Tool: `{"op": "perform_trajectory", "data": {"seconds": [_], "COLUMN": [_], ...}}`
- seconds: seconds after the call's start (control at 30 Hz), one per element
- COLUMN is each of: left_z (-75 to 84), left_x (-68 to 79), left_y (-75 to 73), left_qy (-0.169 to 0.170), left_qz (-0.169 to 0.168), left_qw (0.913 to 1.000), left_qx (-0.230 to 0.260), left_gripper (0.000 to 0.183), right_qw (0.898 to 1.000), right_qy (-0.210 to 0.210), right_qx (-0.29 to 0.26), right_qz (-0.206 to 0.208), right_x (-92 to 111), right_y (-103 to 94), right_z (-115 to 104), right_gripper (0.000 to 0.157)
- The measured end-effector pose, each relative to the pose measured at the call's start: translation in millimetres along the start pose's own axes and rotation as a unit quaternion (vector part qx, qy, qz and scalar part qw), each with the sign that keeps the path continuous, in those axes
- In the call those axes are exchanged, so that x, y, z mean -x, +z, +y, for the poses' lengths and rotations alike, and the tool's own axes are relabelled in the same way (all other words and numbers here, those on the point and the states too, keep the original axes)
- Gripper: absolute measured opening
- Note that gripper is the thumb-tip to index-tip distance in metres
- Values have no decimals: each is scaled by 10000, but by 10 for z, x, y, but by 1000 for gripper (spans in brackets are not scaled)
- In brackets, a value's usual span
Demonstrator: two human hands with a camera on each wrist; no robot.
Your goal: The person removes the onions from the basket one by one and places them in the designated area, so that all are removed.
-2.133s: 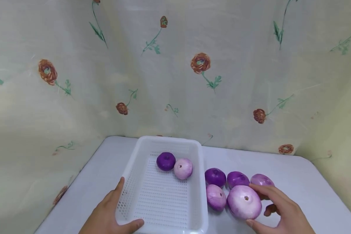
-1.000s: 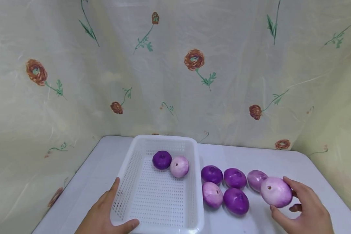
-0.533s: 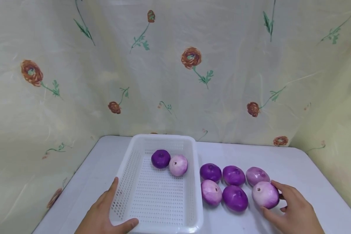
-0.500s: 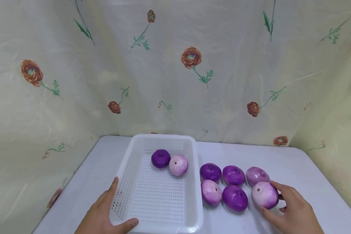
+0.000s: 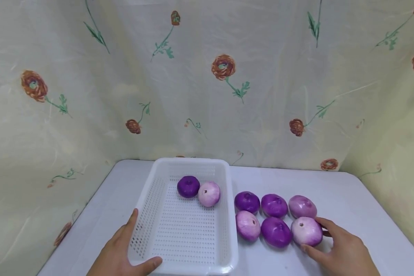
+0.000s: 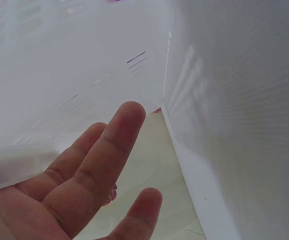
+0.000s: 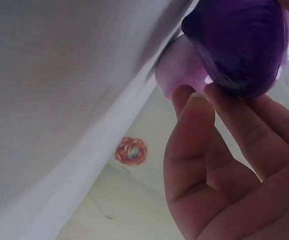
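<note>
My right hand (image 5: 346, 247) holds a pale purple onion (image 5: 307, 231) between thumb and fingers, at the right end of the near row of onions on the table. In the right wrist view this held onion (image 7: 242, 45) hangs over my curled fingers, its underside dark purple. My left hand (image 5: 119, 249) rests at the near left corner of a white perforated plastic basket (image 5: 189, 237). Its straight fingers lie along the basket's outer wall, the thumb over the near rim. Inside the basket, toward the back, sit a dark purple onion (image 5: 188, 186) and a paler onion (image 5: 209, 194).
Right of the basket, a dark onion (image 5: 247, 202), a purple onion (image 5: 274, 205) and a light one (image 5: 302, 207) form the far row. A pale onion (image 5: 248, 225) and a dark onion (image 5: 276, 232) share the near row. Flowered cloth (image 5: 193, 76) hangs behind the white table (image 5: 269, 178).
My right hand lifted the pale onion from above the near row, carried it right, then lowered it to the row's right end. My left hand stays at the basket; the view shifts slightly.
</note>
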State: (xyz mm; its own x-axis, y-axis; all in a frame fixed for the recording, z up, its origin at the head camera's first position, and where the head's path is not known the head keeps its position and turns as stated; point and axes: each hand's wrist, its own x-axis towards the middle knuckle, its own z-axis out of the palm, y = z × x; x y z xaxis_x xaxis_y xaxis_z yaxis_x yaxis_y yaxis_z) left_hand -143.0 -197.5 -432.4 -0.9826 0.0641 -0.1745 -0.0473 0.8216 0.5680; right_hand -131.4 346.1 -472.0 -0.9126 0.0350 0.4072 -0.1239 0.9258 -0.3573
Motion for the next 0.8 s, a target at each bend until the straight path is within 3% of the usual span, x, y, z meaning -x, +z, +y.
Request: {"op": "perform_trajectory", "data": {"seconds": [0.8], "left_z": [1], "left_x": [8], "left_y": [-4], "left_qy": [113], "left_qz": [-2], "left_qw": [9999], "left_qx": [22], "left_gripper": [140], "right_qw": [9999], "right_qy": [-110], "right_qx": [2], "right_qz": [25], "right_x": [1], "right_y": [63], "right_z": [84], "right_gripper": [89]}}
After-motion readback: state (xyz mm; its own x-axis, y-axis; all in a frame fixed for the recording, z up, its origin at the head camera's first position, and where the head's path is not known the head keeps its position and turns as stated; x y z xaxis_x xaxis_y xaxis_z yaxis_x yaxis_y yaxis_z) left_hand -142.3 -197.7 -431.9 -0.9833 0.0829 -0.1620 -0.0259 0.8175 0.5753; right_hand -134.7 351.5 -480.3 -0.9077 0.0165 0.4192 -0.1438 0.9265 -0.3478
